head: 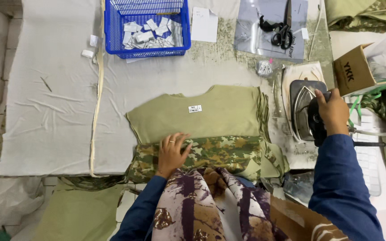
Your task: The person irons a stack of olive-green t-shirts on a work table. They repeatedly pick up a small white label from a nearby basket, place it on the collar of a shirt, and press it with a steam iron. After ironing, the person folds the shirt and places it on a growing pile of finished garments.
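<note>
The left hand (171, 154) lies flat, fingertips on the olive garment (202, 114); the right hand (332, 111) apparently grips the iron (307, 109).

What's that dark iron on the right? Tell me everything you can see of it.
The iron is a dark, heavy-looking clothes iron with a pointed nose aimed away from the person and a shiny metallic body. It sits flat on a dark rest pad at the right of the table, beside the olive garment. The right hand grips its black handle from above. A cord or hose seems to run off to the right, though where it joins is hidden.
</note>
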